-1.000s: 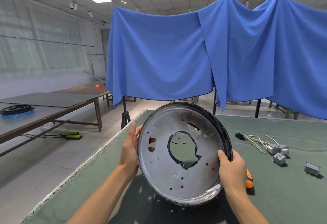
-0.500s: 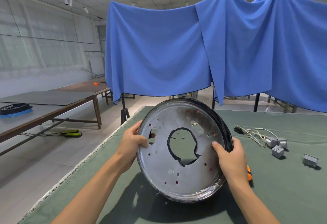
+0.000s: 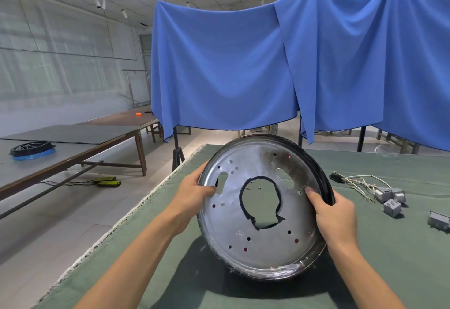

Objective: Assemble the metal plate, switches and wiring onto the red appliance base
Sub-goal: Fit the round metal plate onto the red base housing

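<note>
Both hands grip the round metal plate (image 3: 263,230), tilted upright above the green desk (image 3: 389,272): left hand (image 3: 194,193) curled over its left rim, right hand (image 3: 333,213) around its right rim. Red shows through its holes; whatever lies behind is hidden.

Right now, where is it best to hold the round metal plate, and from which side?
Grip the outer rim of the metal plate, from its left and right sides, as the left hand and right hand do. It stands tilted on edge, and the central hole looks jagged, so probably avoid that.
</note>
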A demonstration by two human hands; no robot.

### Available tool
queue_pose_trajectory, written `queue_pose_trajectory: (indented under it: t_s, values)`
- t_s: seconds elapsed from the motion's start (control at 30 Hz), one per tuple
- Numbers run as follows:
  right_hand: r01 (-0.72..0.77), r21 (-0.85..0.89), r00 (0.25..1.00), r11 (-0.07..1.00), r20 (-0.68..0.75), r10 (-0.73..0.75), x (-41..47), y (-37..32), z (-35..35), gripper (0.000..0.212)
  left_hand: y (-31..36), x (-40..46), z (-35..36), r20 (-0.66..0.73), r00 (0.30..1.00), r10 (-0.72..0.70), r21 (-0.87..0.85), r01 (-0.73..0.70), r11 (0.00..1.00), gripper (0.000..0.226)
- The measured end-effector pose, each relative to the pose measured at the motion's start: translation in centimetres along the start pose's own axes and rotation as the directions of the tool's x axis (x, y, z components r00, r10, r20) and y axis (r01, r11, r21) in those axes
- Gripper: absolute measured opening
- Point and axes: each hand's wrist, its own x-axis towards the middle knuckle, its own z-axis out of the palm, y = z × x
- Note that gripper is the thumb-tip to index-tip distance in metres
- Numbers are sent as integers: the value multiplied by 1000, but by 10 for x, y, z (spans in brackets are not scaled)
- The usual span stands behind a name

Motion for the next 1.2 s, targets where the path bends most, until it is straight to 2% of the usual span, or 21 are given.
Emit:
queue_pose_trajectory:
  t_s: [0.1,0.17,0.23,0.33,0.43,0.5,0.6,0.67,0.77,0.87,0.97,1.2]
  values:
    - [-55,-63,997,996,-49,52,3,2,-2,44,-2,-2,14,-112,992,57,-63,-65,996,24]
    - [-96,-96,994,991,-58,91,5,4,-5,48,-3,-4,21,-160,983,84,-101,-101,990,17]
    - [-104,-131,993,986,-74,95,6,7,-7,49,-4,-4,26,-195,976,96,-126,-122,984,16]
    - [-94,-170,992,981,-105,77,9,7,-10,51,-2,-6,30,-227,969,93,-166,-132,977,31]
    - [-68,-204,993,977,-110,46,10,5,-10,52,-2,-4,25,-161,985,64,-246,-102,964,30]
    - [-36,-274,995,961,-103,8,8,4,-7,52,-3,-2,18,-94,992,79,-204,-97,974,23]
    - [-21,-358,996,933,-89,-12,8,-1,-2,47,-7,3,13,-116,993,12,-79,-22,997,48]
    - [-34,-399,998,916,-62,10,11,-3,-2,46,-8,4,11,-153,987,-41,-67,31,997,53]
    - [-72,-455,996,888,16,89,19,-10,1,44,-10,7,5,-157,981,-113,-106,97,990,46]
    - [-112,-516,978,849,93,185,25,-19,10,31,-9,11,-1,-135,968,-214,-127,197,972,33]
    - [-122,-500,963,858,148,223,28,-23,17,40,-9,15,-6,-147,945,-292,-132,274,953,27]
    - [-127,-420,932,898,259,253,38,-19,17,22,-1,27,-12,-139,937,-322,18,327,945,17]
